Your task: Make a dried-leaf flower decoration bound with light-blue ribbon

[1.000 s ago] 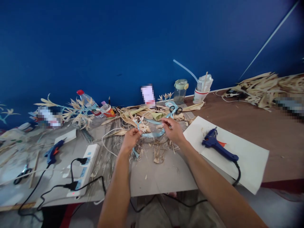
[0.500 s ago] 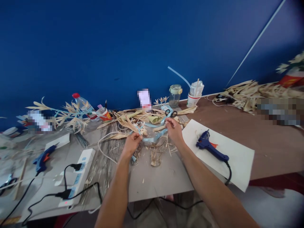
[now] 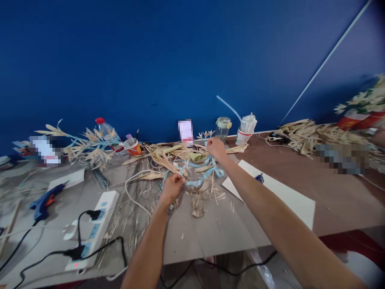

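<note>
My left hand [image 3: 173, 186] is closed in a pinch on one end of a light blue ribbon [image 3: 204, 174], which loops across a heap of dried leaf strips [image 3: 168, 154] in the middle of the table. My right hand [image 3: 216, 148] is stretched farther back over the heap, near the wall. Its fingers are curled, and what they hold is hidden under the hand. The ribbon's other end lies just below that hand. My right forearm crosses a white sheet [image 3: 285, 196] and covers most of a blue glue gun [image 3: 259, 178].
A white power strip [image 3: 93, 228] with black plugs and cables lies at the front left, beside a second blue glue gun [image 3: 45, 199]. Along the wall stand a water bottle [image 3: 105, 130], an orange cup [image 3: 134, 146], a jar [image 3: 223, 127] and a paper cup [image 3: 244, 134]. More dried leaves [image 3: 303, 134] lie at the right.
My right hand has let go of the ribbon and reached back over the spot where black scissors lay. My left hand stays pinched on the ribbon. The view shifted right.
</note>
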`<state>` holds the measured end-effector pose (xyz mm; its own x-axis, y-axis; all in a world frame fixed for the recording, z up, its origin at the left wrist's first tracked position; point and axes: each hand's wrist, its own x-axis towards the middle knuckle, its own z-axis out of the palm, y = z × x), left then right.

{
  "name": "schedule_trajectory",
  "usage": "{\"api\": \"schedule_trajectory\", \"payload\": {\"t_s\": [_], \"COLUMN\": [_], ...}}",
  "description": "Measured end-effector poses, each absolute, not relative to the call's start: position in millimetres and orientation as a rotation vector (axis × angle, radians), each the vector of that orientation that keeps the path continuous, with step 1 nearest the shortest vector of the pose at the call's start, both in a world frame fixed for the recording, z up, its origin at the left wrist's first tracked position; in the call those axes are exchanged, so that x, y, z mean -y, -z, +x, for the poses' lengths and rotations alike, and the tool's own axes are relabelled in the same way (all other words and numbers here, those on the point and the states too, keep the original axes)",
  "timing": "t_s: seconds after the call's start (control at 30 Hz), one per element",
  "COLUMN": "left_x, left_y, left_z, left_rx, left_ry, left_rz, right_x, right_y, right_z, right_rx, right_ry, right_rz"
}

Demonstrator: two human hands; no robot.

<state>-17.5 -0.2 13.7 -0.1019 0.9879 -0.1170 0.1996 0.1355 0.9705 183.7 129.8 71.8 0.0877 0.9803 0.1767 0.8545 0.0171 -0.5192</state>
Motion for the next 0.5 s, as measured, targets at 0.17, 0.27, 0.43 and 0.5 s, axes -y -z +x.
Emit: {"api": "schedule_trajectory", "payload": {"t_s": [0.17, 0.27, 0.43, 0.5], "left_x": [1.6, 1.6, 0.8, 0.8], "left_y": [-14.9, -13.9, -11.6, -11.4], "left_z": [-17.8, -17.0, -15.5, -15.4], "left_rx": [-1.445, -1.437, -1.437, -1.441], "left_ry": [-1.106, -1.097, -1.098, -1.092], "left_rz": [1.211, 1.175, 1.149, 1.138], "right_x": [-181.9, -197.0, -214.7, -222.3], "right_y": [-39.2, -26.7, -20.6, -19.4], "right_z": [171.6, 167.9, 169.5, 171.9], "right_rx": [1.965, 1.979, 1.961, 1.943], "right_ry": [-0.247, -0.198, -0.225, -0.259], "right_rz": [-1.998, -2.041, -2.111, -2.138]}}
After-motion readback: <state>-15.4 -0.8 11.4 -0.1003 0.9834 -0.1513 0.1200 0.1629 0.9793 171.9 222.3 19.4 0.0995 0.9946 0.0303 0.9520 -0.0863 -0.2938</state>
